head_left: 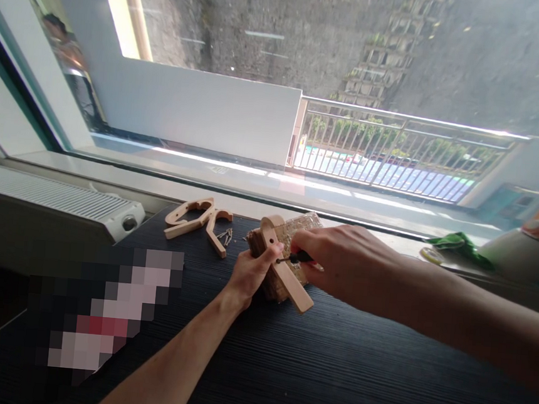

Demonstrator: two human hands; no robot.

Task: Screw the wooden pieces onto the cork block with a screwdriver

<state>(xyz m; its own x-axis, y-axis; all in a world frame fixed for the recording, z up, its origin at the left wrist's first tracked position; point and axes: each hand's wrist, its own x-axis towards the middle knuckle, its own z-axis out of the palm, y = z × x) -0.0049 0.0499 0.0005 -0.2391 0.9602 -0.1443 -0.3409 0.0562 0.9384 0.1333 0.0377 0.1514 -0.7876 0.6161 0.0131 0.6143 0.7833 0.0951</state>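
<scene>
My left hand (pixel 249 272) is closed on a pale wooden model assembly (pixel 279 261) standing on the dark table (pixel 330 371), thumb pressed against a flat wooden strip (pixel 295 292) that slants down to the right. My right hand (pixel 340 258) is closed on a small screwdriver (pixel 293 259) with a red-and-black handle; its tip touches the wood next to my left thumb. Behind the hands the assembly's lattice-like body partly shows.
Loose curved wooden parts (pixel 197 216) and a few small screws (pixel 226 236) lie at the table's far left. A white radiator (pixel 53 199) stands to the left under the window sill. A green cloth (pixel 459 245) lies on the sill at right.
</scene>
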